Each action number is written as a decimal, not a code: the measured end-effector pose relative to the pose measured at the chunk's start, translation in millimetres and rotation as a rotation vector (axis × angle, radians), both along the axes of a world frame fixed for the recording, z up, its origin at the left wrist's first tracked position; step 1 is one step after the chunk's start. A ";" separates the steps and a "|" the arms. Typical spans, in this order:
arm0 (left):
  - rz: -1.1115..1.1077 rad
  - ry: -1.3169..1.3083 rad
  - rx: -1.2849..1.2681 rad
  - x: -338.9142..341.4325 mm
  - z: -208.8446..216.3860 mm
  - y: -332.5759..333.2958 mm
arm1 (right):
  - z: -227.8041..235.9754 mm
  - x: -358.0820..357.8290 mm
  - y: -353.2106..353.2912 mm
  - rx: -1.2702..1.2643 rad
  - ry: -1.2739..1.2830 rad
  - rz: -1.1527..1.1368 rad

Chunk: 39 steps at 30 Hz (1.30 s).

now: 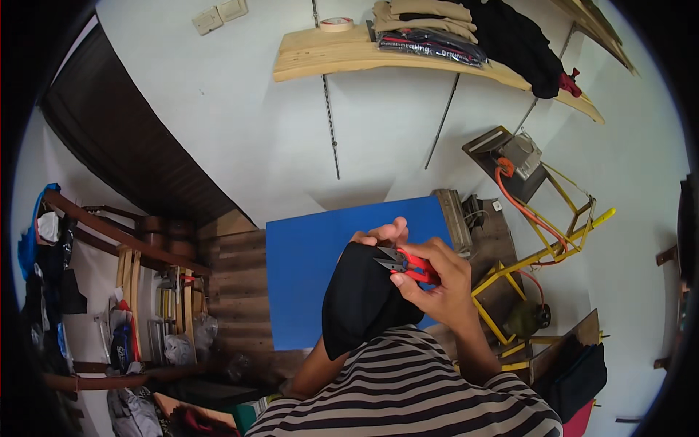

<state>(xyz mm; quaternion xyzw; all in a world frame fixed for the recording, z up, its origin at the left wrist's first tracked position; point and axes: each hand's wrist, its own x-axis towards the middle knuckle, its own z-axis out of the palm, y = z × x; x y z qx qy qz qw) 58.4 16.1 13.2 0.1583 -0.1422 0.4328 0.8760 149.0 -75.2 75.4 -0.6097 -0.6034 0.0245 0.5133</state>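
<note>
In front of my chest my left hand (386, 231) holds up a black cloth item (357, 302). It hangs in a rounded, folded shape over most of that hand, so only the fingers show past its upper edge; I cannot tell what kind of garment it is. My right hand (448, 284) grips a pair of red-handled thread snips (416, 268) between thumb and fingers. The dark pointed blades are apart and lie against the cloth's upper right edge, close to the left fingers.
Below my hands stands a blue-topped table (298, 277). A wooden shelf (313, 58) with folded clothes and a tape roll (336, 25) is on the wall ahead. To the right is a yellow metal frame (502, 280) with an orange hose; a cluttered rack (131, 255) stands left.
</note>
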 end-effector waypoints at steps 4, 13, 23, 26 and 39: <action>-0.107 0.075 -0.109 -6.2 5.7 0.0 | -9.0 -8.4 2.1 0.040 0.118 -0.072; 0.060 0.255 0.058 -6.1 6.0 0.2 | -12.8 -0.6 6.7 0.175 -0.147 -0.123; 0.168 0.460 0.159 -8.8 15.3 -4.6 | -19.3 -2.0 8.7 0.221 -0.198 -0.139; 0.164 0.455 0.193 -9.0 15.6 -3.4 | -20.3 -2.1 9.3 0.174 -0.254 -0.115; 0.009 0.329 0.034 -2.1 4.4 2.0 | -27.5 -6.6 14.2 0.151 -0.074 -0.107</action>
